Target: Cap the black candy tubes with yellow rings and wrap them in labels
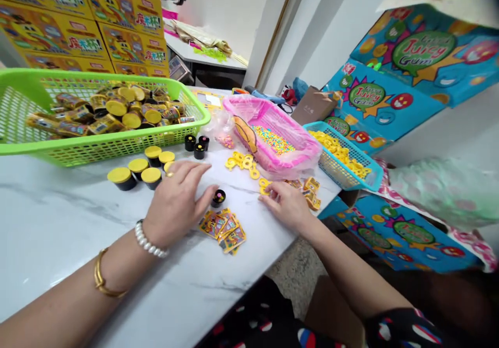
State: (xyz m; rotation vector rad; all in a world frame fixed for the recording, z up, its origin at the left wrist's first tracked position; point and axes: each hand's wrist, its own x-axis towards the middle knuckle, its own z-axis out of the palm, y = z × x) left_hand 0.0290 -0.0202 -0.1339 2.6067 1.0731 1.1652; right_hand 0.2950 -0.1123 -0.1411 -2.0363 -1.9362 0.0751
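My left hand point(177, 197) hovers over the white table with its fingers stretched and its thumb apart. Beside that thumb stands a small open black cup point(219, 198) with pink and yellow bits inside. My right hand point(287, 202) rests farther right, its thumb and fingertips closed at a yellow plastic ring piece point(263, 184). More yellow ring pieces point(241, 161) lie loose just beyond. Printed cards point(224, 229) are fanned out in front of the cup. Several black cups with yellow lids point(121, 177) stand left of my left hand, and open black cups point(199, 150) stand behind it.
A green basket point(117, 143) holds filled yellow-lidded cups. The pink basket point(268, 169) contains coloured candy; a blue basket point(346, 176) has yellow pieces. Folded printed packets point(312, 192) lie near the right table edge. Yellow cartons point(78, 31) and blue boxes point(390, 98) stand around.
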